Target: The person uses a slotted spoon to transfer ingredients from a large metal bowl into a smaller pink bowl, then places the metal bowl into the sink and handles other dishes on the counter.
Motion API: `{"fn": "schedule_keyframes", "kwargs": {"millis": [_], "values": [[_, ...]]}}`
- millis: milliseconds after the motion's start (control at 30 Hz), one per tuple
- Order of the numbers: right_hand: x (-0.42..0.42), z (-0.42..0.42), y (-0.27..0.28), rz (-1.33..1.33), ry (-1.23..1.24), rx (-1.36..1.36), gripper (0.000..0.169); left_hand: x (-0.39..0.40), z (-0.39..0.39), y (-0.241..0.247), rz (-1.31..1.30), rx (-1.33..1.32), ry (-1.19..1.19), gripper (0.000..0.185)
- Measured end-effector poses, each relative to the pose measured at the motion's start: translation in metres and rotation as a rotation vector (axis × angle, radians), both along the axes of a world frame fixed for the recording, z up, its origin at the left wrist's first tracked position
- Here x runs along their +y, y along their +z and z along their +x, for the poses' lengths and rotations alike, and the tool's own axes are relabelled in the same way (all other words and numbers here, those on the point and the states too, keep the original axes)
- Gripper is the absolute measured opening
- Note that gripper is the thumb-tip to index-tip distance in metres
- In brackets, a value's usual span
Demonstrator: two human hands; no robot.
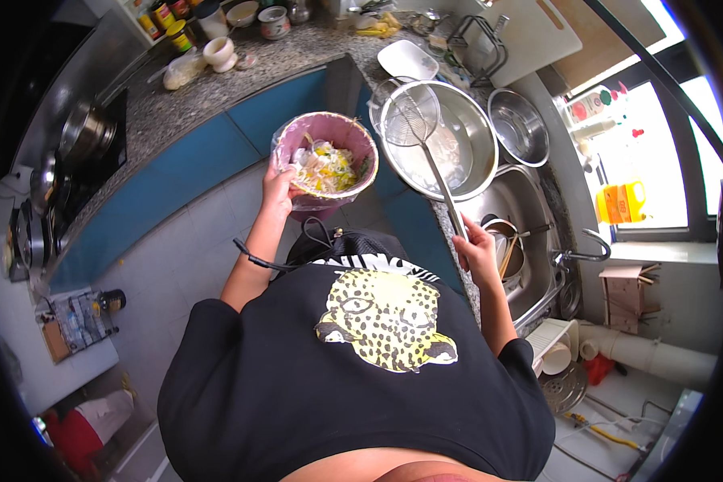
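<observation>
My left hand grips the rim of a pink waste bin, which is lined with a clear plastic bag. Inside the bin lie pale and yellow food scraps. My right hand is closed around the long handle of a wire-mesh strainer. The strainer's round mesh head is over the left rim of a large stainless steel bowl. That bowl contains liquid with something whitish in it, which I cannot make out exactly. It stands at the counter's edge, partly over the sink.
A steel sink holds a pot and chopsticks, with a faucet at its right. Behind the large bowl are a smaller steel bowl and a white dish. A stone mortar and a plastic bag sit on the granite counter.
</observation>
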State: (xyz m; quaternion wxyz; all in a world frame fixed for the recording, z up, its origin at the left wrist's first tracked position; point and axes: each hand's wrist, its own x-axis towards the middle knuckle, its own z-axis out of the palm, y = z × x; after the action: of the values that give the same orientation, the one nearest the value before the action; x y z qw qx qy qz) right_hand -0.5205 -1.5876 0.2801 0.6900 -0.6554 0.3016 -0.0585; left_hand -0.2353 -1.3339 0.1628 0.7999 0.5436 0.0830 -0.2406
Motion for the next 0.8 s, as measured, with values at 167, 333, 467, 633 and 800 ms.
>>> {"fn": "schedule_keyframes", "kwargs": {"millis": [167,333,467,633,800], "values": [[0.022,0.004,-0.024,-1.074,0.313,0.049,0.054,0.003,-0.001,0.008,-0.008,-0.001,0.015,0.052],[0.033,0.006,-0.039,-0.707,0.239,-0.022,0.054,0.005,-0.005,0.014,-0.022,-0.016,0.036,0.054],[0.031,0.014,-0.028,-0.036,0.169,0.054,0.053,0.007,-0.003,0.003,-0.051,-0.039,0.033,0.058],[0.02,0.01,-0.02,0.511,0.011,0.049,0.047,0.009,-0.01,0.012,0.003,0.007,0.071,0.059],[-0.019,0.006,-0.05,0.728,-0.217,-0.121,0.013,0.011,-0.009,0.004,0.022,0.029,0.07,0.052]]}}
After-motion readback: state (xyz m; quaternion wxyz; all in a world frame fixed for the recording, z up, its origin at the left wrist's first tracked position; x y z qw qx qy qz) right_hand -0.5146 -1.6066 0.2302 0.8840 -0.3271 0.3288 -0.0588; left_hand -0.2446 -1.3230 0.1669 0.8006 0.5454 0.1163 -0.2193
